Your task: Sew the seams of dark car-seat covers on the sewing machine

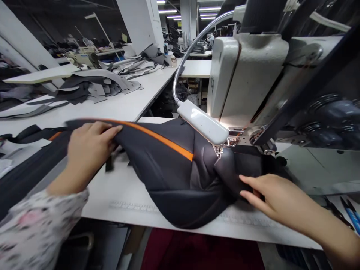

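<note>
A black fabric piece [168, 172] with an orange stripe lies bunched on the white table under the needle area of a sewing machine [247, 75]. My left hand [91, 144] is closed on its upper left edge, thumb on top, lifting that side slightly off the table. On the right, my right hand [261, 189] holds a fold of the same cloth between thumb and forefinger, close beside the presser foot [218, 152]. The other fingers of this hand are curled and partly hidden. A white lamp [204, 122] on a bendy metal neck lights the needle.
More black fabric [28, 165] with orange trim lies at the left. A ruler strip [135, 206] runs along the table's front. Blue-handled scissors [351, 213] rest at the right edge. Grey and black cut pieces [98, 84] are piled on the neighbouring table.
</note>
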A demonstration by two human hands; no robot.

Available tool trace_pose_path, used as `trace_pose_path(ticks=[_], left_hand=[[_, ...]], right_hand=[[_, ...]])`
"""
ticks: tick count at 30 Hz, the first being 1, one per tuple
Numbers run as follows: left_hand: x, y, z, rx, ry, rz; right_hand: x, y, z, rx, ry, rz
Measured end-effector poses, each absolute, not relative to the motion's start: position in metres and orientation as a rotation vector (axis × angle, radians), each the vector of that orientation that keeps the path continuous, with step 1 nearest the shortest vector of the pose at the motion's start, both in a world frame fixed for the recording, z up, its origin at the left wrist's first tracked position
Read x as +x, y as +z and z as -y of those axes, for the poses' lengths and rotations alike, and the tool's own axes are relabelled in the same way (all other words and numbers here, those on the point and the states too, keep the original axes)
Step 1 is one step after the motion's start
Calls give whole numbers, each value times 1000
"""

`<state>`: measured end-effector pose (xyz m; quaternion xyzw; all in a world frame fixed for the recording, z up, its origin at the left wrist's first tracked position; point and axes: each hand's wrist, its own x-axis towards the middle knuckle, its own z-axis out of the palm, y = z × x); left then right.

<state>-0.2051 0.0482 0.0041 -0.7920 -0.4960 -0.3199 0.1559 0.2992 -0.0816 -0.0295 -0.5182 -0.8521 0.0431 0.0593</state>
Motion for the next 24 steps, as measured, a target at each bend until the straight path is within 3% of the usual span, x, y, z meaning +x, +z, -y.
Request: trace_pose_path(ticks=[4, 9, 13, 15, 20, 24], left_hand=[[-123, -11, -74, -2304, -991, 1347], [-21, -40, -13, -2917, -1028, 1202], [3, -58, 16, -2983, -1428, 1705], [10, -68, 26, -3020, -1540, 1744], [31, -86, 50, -3210, -1524, 1019], [17, -82, 31, -3080, -1154, 645]], right_hand=[[278, -5, 100, -1379, 378, 2636], [266, 5, 91, -1209, 692, 2548], [246, -7, 77, -982, 454, 2340], [233, -12, 69, -882, 270, 2260], [214, -20, 53, -910, 39, 2448], [215, -25, 50, -1229, -79, 2584]])
